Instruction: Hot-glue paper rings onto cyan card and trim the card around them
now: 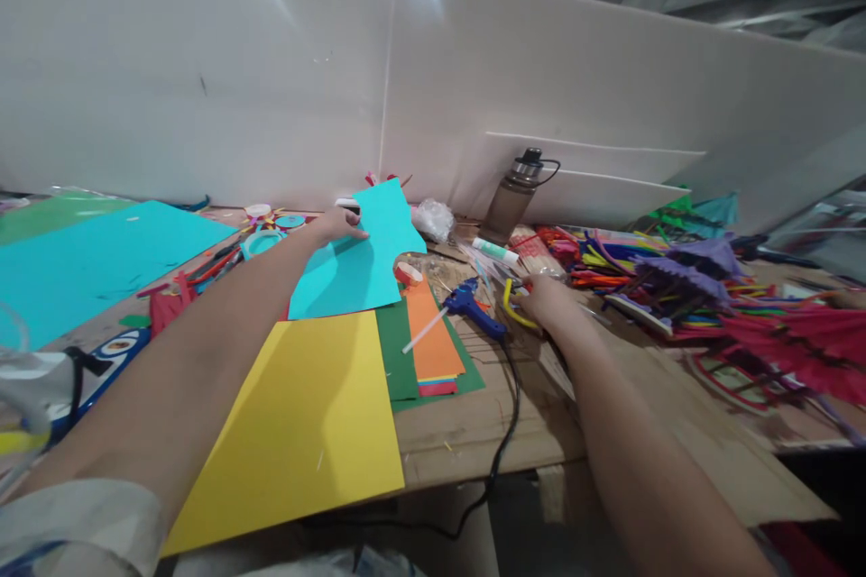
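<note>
My left hand (340,227) pinches a bright blue sheet of paper (382,239) with a cut, uneven edge, lifted partly above the table. Beneath it lie more blue paper and a yellow sheet (304,415). Over on the right, my right hand (547,299) has its fingers closed at a tool with a curved yellow handle (518,311); the hand covers part of it, so its kind is unclear. Just left of that hand, a blue glue gun (477,308) with a glue stick in its back lies on the cardboard. Orange strips (433,334) rest on green paper (396,352).
A dark water bottle (509,203) stands by the white board wall (271,81). The glue gun's black cord (511,424) hangs over the front edge. Coloured pipe cleaners (595,266) and purple and red folded paper pieces (696,270) crowd the right. A large blue sheet (115,252) lies left.
</note>
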A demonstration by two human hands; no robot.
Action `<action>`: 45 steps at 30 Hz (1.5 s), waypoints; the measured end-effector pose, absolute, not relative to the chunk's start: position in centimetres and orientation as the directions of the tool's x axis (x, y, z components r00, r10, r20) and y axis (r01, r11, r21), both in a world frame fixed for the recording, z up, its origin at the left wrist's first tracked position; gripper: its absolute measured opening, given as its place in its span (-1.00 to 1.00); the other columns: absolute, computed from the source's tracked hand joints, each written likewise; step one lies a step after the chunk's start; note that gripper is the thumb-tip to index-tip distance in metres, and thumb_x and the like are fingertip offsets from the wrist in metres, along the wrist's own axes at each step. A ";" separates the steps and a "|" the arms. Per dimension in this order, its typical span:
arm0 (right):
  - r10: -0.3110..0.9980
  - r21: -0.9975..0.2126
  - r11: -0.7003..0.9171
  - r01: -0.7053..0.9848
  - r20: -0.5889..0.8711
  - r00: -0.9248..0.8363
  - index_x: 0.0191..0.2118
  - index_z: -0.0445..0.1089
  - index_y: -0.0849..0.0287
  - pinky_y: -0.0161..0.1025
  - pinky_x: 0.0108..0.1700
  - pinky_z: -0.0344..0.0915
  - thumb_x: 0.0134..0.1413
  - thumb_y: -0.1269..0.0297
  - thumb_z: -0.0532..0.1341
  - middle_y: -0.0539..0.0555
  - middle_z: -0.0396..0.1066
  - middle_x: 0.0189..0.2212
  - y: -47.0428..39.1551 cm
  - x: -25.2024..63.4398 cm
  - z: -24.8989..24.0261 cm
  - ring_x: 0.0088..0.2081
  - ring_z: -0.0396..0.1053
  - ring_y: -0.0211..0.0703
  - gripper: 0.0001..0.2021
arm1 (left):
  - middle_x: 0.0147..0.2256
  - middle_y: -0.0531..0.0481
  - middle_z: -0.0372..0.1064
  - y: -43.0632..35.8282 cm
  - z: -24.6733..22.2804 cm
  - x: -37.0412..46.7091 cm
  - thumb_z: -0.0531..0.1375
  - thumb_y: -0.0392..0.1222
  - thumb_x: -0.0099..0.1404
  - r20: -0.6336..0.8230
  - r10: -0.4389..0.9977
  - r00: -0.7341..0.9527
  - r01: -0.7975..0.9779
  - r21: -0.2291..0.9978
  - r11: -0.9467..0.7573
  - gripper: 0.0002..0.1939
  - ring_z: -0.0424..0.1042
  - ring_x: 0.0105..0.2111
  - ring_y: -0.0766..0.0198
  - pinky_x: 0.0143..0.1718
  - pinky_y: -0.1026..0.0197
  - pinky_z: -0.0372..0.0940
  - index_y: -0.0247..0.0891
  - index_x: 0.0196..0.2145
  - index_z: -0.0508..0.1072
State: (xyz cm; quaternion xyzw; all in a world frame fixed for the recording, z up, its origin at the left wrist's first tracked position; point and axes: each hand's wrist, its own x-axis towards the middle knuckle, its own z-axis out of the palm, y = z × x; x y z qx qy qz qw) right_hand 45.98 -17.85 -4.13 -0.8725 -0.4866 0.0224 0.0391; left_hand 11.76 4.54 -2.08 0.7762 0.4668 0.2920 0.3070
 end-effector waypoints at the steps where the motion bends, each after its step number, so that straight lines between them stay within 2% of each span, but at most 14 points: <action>1: 0.858 -0.080 -0.512 0.855 -0.007 0.513 0.11 0.53 0.34 -0.19 -0.11 0.39 0.13 0.37 0.29 0.38 0.61 -0.10 -17.8 46.1 -4.3 -0.04 0.58 0.13 -0.58 | -0.45 0.05 0.46 4.4 -1.4 11.6 0.52 0.01 -0.15 0.160 0.908 0.387 0.556 0.745 -0.369 -0.61 0.45 -0.22 0.08 -0.14 0.11 0.33 -0.20 -0.40 0.55; 7: 0.885 -0.007 -0.465 0.885 -0.028 0.464 0.09 0.52 0.42 -0.19 -0.04 0.38 0.17 0.47 0.17 0.44 0.58 -0.03 -17.8 46.0 -5.0 0.03 0.55 0.13 -0.61 | -0.55 0.08 0.33 3.0 4.3 10.2 0.51 -0.08 -0.13 0.165 0.922 0.351 0.593 0.722 -0.355 -0.69 0.36 -0.35 0.17 -0.25 0.15 0.22 -0.19 -0.58 0.45; 13: 0.882 0.039 -0.469 0.882 -0.030 0.471 0.13 0.49 0.44 -0.12 0.00 0.39 0.25 0.47 0.11 0.50 0.55 -0.02 -18.2 45.1 -4.3 0.04 0.55 0.17 -0.60 | -0.60 0.15 0.14 0.1 9.4 9.4 0.48 -0.27 -0.02 0.511 0.837 0.195 0.390 0.743 -0.544 -0.64 0.19 -0.43 0.34 -0.32 0.25 0.15 -0.23 -0.63 0.32; 15: 0.879 0.051 -0.475 0.879 -0.016 0.476 0.09 0.51 0.43 -0.05 0.03 0.39 0.30 0.40 0.11 0.52 0.53 0.01 -18.7 44.5 -3.2 0.08 0.53 0.23 -0.63 | -0.59 0.18 0.11 -1.1 10.8 9.2 0.46 -0.29 0.08 0.567 0.815 0.119 0.326 0.753 -0.571 -0.60 0.19 -0.41 0.38 -0.29 0.29 0.14 -0.24 -0.61 0.26; 17: 0.889 0.040 -0.457 0.889 0.056 0.455 0.19 0.42 0.44 0.04 0.08 0.38 0.36 0.24 0.12 0.56 0.48 0.07 -19.7 42.9 -1.7 0.15 0.46 0.29 -0.56 | -0.53 0.18 0.17 -2.3 12.1 8.9 0.41 -0.37 0.18 0.605 0.795 -0.045 0.295 0.768 -0.568 -0.62 0.26 -0.34 0.42 -0.23 0.31 0.10 -0.28 -0.55 0.24; 19: 0.920 -0.096 -0.265 0.959 0.274 0.282 0.22 0.41 0.38 0.12 0.18 0.30 0.36 0.13 0.17 0.51 0.48 0.08 -21.4 40.1 -0.1 0.18 0.42 0.31 -0.52 | -0.44 0.13 0.26 -3.5 12.9 8.8 0.32 -0.37 0.30 0.561 0.818 -0.126 0.251 0.816 -0.520 -0.66 0.35 -0.27 0.41 -0.22 0.29 0.06 -0.31 -0.50 0.23; 21: 0.927 -0.270 0.122 0.955 0.374 -0.013 0.27 0.40 0.16 0.14 0.29 0.22 0.31 0.11 0.24 0.33 0.46 0.17 -23.9 35.9 0.8 0.26 0.34 0.22 -0.52 | -0.39 0.07 0.35 -4.5 13.1 8.7 0.34 -0.36 0.30 0.537 0.822 -0.191 0.170 0.843 -0.511 -0.67 0.39 -0.25 0.37 -0.24 0.27 0.07 -0.32 -0.48 0.24; 23: 0.869 -0.349 0.476 0.807 0.330 -0.370 0.36 0.30 0.01 0.22 0.36 0.12 0.23 -0.01 0.32 0.23 0.31 0.33 -26.6 31.3 0.6 0.37 0.19 0.23 -0.37 | -0.41 0.05 0.37 -5.3 12.8 8.7 0.36 -0.40 0.28 0.517 0.824 -0.230 0.090 0.855 -0.511 -0.69 0.39 -0.29 0.36 -0.26 0.26 0.09 -0.35 -0.48 0.29; 26: 0.707 -0.376 0.685 0.624 0.132 -0.695 0.44 0.18 -0.02 0.32 0.39 0.01 0.10 -0.31 0.29 0.22 0.11 0.45 -29.6 25.8 -1.8 0.46 -0.03 0.36 -0.12 | -0.60 0.18 0.20 -6.2 11.6 8.7 0.34 -0.45 0.31 0.494 0.833 -0.249 -0.019 0.857 -0.514 -0.65 0.20 -0.50 0.46 -0.37 0.27 0.05 -0.29 -0.51 0.27; 28: 0.676 -0.346 0.705 0.618 0.067 -0.734 0.46 0.14 0.02 0.37 0.39 -0.05 0.09 -0.39 0.23 0.27 0.09 0.46 -30.3 24.1 -3.8 0.45 -0.06 0.43 -0.06 | -0.69 0.25 0.01 -6.6 10.8 8.5 0.31 -0.45 0.35 0.459 0.855 -0.240 -0.081 0.868 -0.489 -0.57 0.02 -0.61 0.49 -0.47 0.26 -0.03 -0.23 -0.55 0.19; 30: 0.694 -0.299 0.694 0.655 0.038 -0.719 0.45 0.15 0.10 0.38 0.37 -0.02 0.14 -0.35 0.22 0.32 0.10 0.44 -30.2 23.6 -5.0 0.41 0.02 0.46 -0.10 | -0.71 0.26 -0.02 -6.8 10.0 8.2 0.29 -0.44 0.38 0.420 0.879 -0.226 -0.157 0.875 -0.459 -0.55 -0.03 -0.63 0.49 -0.51 0.27 -0.05 -0.22 -0.56 0.18; 36: 0.762 -0.297 0.616 0.730 -0.009 -0.647 0.35 0.27 0.20 0.25 0.28 0.18 0.27 -0.31 0.11 0.32 0.21 0.37 -28.6 23.6 -3.9 0.31 0.17 0.36 -0.23 | -0.58 0.15 0.35 -8.0 8.0 7.6 0.25 -0.47 0.38 0.319 0.928 -0.192 -0.429 0.823 -0.372 -0.73 0.27 -0.53 0.43 -0.36 0.33 0.27 -0.29 -0.46 0.38; 40: 0.827 -0.308 0.526 0.793 -0.035 -0.562 0.26 0.36 0.29 0.21 0.28 0.18 0.32 -0.26 0.08 0.39 0.28 0.31 -27.2 22.8 -3.0 0.31 0.19 0.33 -0.28 | -0.47 0.06 0.48 -9.4 6.3 7.4 0.32 -0.35 0.33 0.222 0.961 -0.163 -0.426 0.863 -0.271 -0.78 0.44 -0.45 0.36 -0.29 0.30 0.40 -0.25 -0.46 0.43; 45: 0.819 -0.508 0.514 0.691 0.049 -0.572 0.30 0.35 0.23 0.23 0.33 0.12 0.24 -0.22 0.22 0.36 0.24 0.36 -25.4 23.9 -2.4 0.35 0.18 0.33 -0.28 | -0.49 0.06 0.50 -10.5 3.5 6.6 0.37 -0.30 0.24 0.090 0.984 -0.155 -0.384 0.912 -0.144 -0.79 0.49 -0.45 0.30 -0.33 0.28 0.48 -0.20 -0.49 0.43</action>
